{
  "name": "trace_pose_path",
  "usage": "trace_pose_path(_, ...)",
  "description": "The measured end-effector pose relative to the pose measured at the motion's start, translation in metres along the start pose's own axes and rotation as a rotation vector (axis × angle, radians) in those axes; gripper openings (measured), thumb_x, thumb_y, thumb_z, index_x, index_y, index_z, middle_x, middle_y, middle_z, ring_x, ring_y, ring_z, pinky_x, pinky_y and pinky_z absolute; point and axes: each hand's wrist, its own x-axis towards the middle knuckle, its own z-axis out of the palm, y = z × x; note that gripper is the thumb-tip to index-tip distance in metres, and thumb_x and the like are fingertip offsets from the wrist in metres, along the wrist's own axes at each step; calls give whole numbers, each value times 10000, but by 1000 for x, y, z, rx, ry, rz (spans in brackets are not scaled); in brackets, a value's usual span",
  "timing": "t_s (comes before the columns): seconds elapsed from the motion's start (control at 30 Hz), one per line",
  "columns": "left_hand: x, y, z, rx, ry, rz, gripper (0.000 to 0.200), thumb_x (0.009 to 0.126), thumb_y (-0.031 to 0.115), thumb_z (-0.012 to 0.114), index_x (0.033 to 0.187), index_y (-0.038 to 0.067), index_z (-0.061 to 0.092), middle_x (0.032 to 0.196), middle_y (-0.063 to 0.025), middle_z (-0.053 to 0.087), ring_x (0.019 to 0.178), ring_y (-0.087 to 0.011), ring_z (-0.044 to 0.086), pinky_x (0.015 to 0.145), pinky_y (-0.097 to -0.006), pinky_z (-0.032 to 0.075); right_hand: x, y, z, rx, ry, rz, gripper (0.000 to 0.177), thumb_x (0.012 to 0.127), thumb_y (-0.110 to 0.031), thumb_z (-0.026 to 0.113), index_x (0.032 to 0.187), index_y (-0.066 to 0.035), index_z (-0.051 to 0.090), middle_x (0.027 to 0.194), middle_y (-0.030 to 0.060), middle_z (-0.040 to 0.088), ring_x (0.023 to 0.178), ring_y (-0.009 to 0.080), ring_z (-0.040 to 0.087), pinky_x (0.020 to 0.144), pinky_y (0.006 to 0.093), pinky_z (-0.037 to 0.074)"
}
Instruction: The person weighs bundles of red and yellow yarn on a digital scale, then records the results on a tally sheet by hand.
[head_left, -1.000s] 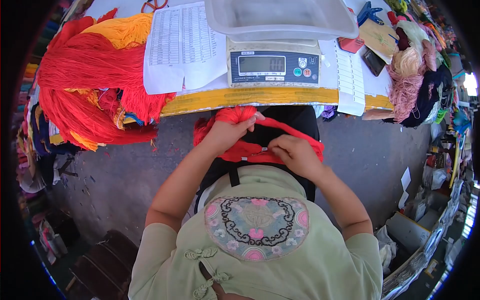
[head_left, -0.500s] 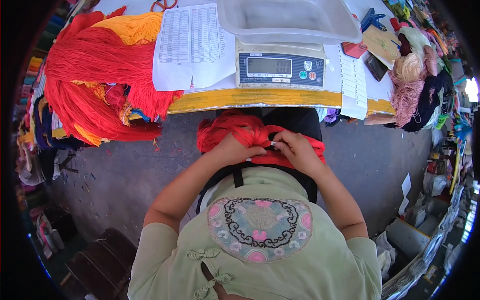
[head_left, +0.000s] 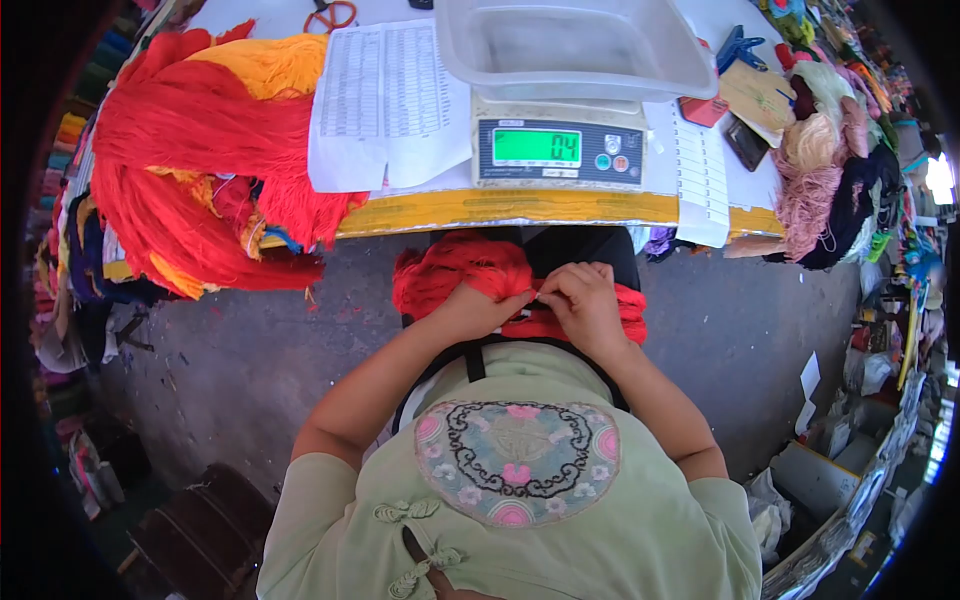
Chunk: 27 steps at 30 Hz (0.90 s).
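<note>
A bundle of red yarn [head_left: 440, 268] lies across my lap, bunched on the left and stretching to the right under my hands. My left hand [head_left: 476, 308] is closed on the yarn, with the thumb pointing right. Close beside its thumb tip, my right hand [head_left: 588, 308] pinches with thumb and index finger. What sits in that pinch is too small to name. A small pale piece shows on the yarn below the fingertips.
On the table ahead, a digital scale [head_left: 556, 145] with a lit green display carries a translucent tub [head_left: 580, 85]. Printed sheets [head_left: 385, 110] and a large red-and-orange yarn pile [head_left: 200, 130] lie left. Orange-handled scissors [head_left: 330, 16], a phone [head_left: 745, 143] and pink yarn [head_left: 808, 190] are also there.
The scale's dim display has lit up green, now reading about 0.4. My right hand has shifted slightly left with its fingers raised more. My left hand stays on the yarn.
</note>
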Motion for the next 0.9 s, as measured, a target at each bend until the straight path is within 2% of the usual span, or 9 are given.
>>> trace_pose_path(0.1, 5, -8, 2, -123, 9, 4, 203, 949, 232, 664, 963, 31, 681, 762, -17, 653, 651, -120, 587, 616, -288, 488, -1, -2, 0, -42, 39, -13, 134, 765, -108, 750, 801, -120, 621, 853, 7, 637, 818, 221, 588, 800, 392, 361)
trace_pose_path(0.2, 6, 7, -2, -217, -73, -463, 234, 952, 280, 643, 949, 50, 686, 724, -4, 639, 614, -104, 569, 574, -267, 457, 0, -3, 5, -131, 91, -87, 132, 767, -70, 729, 795, -115, 609, 851, 6, 640, 796, 214, 582, 793, 394, 359)
trace_pose_path(0.3, 14, 0, -8, -388, -158, -623, 242, 948, 304, 635, 937, 68, 688, 701, 3, 632, 596, -80, 553, 549, -246, 434, 2, -3, 7, -194, 81, -150, 114, 784, -66, 701, 822, -112, 604, 864, 10, 636, 806, 217, 576, 795, 399, 356)
trace_pose_path(0.4, 17, 9, -15, -396, -192, -657, 248, 947, 319, 634, 936, 78, 690, 704, -4, 633, 594, -84, 553, 554, -241, 444, 5, -2, 10, -187, 122, -202, 111, 800, -58, 675, 856, -109, 594, 884, 17, 633, 820, 222, 574, 794, 400, 350)
trace_pose_path(0.5, 13, 2, -1, -464, -7, -272, 250, 922, 306, 670, 944, 58, 685, 710, -8, 640, 609, -134, 587, 584, -281, 479, 6, 1, 9, -144, 122, -122, 109, 805, -71, 657, 880, -115, 591, 911, 14, 620, 856, 219, 581, 825, 414, 353)
trace_pose_path(0.6, 15, -7, 7, -82, 281, 293, 252, 908, 278, 692, 939, 29, 674, 720, -20, 650, 645, -195, 625, 631, -338, 513, 7, 5, 6, -113, 99, 2, 109, 808, -76, 661, 880, -110, 587, 923, 14, 623, 862, 219, 583, 828, 411, 345)
trace_pose_path(0.7, 12, -1, -1, 85, 117, 16, 233, 906, 240, 693, 937, 11, 667, 723, -31, 656, 682, -233, 648, 669, -379, 526, 10, 2, 5, -115, 115, -46, 110, 815, -69, 662, 881, -107, 583, 921, 13, 618, 864, 216, 583, 827, 408, 337)
trace_pose_path(0.8, 19, -13, 1, 198, -15, -99, 216, 937, 227, 651, 921, 12, 670, 718, -47, 656, 655, -199, 640, 642, -345, 516, 10, -1, 3, -159, 123, -93, 113, 822, -55, 658, 876, -108, 575, 926, 11, 617, 860, 216, 581, 829, 406, 333)
trace_pose_path(0.9, 24, -15, -1, -76, -142, -329, 247, 960, 237, 622, 892, 5, 671, 703, -53, 650, 614, -159, 619, 611, -311, 499, 6, -1, -2, -176, 111, -107, 105, 838, -53, 650, 872, -109, 568, 941, 13, 620, 868, 218, 582, 837, 403, 327)
